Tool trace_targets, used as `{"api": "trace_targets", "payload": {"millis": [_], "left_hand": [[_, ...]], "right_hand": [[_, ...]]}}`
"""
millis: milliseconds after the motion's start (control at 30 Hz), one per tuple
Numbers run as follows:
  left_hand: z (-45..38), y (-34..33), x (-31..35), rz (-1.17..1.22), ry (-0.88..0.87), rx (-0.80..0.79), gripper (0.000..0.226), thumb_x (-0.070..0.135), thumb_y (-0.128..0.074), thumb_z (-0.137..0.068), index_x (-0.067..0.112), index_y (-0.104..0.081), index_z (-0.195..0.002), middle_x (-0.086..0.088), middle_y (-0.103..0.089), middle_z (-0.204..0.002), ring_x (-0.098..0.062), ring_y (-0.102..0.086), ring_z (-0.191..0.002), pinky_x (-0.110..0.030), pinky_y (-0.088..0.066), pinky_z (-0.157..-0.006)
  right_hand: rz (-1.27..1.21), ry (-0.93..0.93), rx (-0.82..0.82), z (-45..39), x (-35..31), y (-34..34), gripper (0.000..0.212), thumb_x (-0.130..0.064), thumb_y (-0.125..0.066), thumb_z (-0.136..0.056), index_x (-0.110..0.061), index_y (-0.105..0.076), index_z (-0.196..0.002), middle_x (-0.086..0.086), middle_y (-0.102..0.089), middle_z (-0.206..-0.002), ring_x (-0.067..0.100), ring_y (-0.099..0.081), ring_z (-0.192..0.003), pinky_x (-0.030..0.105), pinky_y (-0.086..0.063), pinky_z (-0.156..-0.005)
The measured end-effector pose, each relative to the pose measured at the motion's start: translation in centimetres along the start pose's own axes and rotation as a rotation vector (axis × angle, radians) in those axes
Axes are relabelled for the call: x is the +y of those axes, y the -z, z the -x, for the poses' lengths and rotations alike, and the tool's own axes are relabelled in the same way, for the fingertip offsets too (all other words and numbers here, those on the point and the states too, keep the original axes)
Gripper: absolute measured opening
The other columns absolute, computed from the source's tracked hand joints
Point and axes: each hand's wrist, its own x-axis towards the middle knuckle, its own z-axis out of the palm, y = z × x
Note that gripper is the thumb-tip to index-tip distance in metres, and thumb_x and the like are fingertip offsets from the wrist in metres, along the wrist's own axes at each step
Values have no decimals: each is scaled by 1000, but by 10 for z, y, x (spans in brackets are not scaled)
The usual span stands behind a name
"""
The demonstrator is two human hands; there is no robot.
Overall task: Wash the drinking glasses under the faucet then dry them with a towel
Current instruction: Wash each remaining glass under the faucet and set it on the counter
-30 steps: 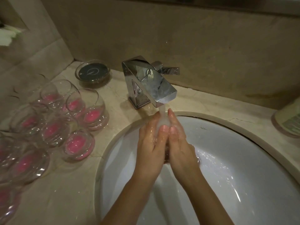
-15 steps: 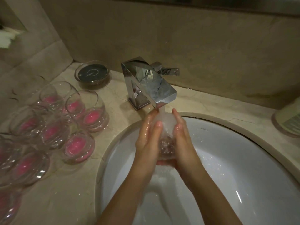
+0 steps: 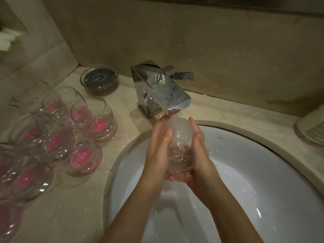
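Under faucet (image 3: 161,90): hands now apart, glass (image 3: 178,148) visible

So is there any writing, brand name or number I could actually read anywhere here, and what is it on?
None of it can be read as words.
Sink: a small dark maker's mark on the inner rim, too small to read.
Container at the right edge: a label with lines of print, too blurred to read.
Round dish behind the glasses: a pale circular symbol on its dark insert, no letters.
Faucet: no visible text.
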Motion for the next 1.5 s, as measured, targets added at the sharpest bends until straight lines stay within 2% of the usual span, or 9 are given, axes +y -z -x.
{"api": "trace_targets", "payload": {"millis": [100,233,433,600,867,1067,1200,1300,1500], "left_hand": [[1,3,-4,-84,-57,19,22,43,-59,-82,58,-66,-97,20,-69,-110,-3,-65,-108,-20,-51,-85],[5,4,-12,-497,-132,22,40,54,-51,-86,47,-55,-125,13,-54,-132,-2,-54,-119,-19,-49,-93],[1,6,-2,60,26,10,23,37,-56,-80,45,-61,-102,21,-72,-99,-1,-69,-95,-16,-54,-71],[3,7,-6,-380,-135,-22,43,56,-59,-83,48,-54,-125,16,-62,-126,-3,-57,-119,-28,-48,-98],[3,2,-3,-60,-42,-29,24,29,-57,-93,31,-59,-116,17,-71,-108,0,-67,-100,-14,-51,-77],[5,4,-6,-414,-33,-24,49,67,-46,-86,47,-51,-130,15,-49,-139,-1,-49,-125,-11,-39,-94],[3,4,0,-73,51,-7,22,43,-55,-89,48,-56,-110,21,-68,-109,6,-65,-101,-10,-50,-76],[3,5,-1,-152,12,-9,18,39,-53,-90,51,-55,-102,33,-68,-97,14,-63,-95,-6,-48,-75],[6,8,-1,-575,-96,-111,28,58,-45,-92,65,-45,-119,19,-44,-142,4,-44,-128,0,-35,-91]], "right_hand": [[71,-2,1,-1,-1,-1,45,-65,-29,-83,-71,-31,-127,-3,-66,-121,20,-73,-89,41,-60,-64],[339,159,90,1,2,0,46,-68,-24,-80,-76,-28,-125,-16,-72,-79,7,-71,-72,20,-55,-57],[34,-18,6,-2,1,1,36,-56,-27,-94,-66,-36,-127,2,-73,-104,31,-70,-68,37,-56,-52],[309,115,42,1,0,2,49,-65,-21,-83,-72,-23,-131,-32,-64,-81,-4,-69,-74,22,-56,-55],[99,-6,6,-3,-3,5,38,-53,-27,-97,-63,-33,-133,-11,-68,-109,22,-74,-80,44,-61,-60],[379,147,87,1,-3,3,38,-60,-24,-90,-74,-27,-126,-18,-64,-80,15,-72,-76,27,-58,-55],[128,9,30,-3,-5,4,36,-50,-25,-100,-62,-34,-134,-16,-67,-101,20,-74,-75,39,-59,-54],[173,14,15,-1,-4,4,44,-62,-24,-89,-66,-29,-133,-9,-66,-114,20,-74,-81,33,-57,-55],[430,209,130,3,3,1,42,-65,-20,-83,-75,-25,-124,-24,-67,-74,6,-71,-72,22,-56,-54]]}}
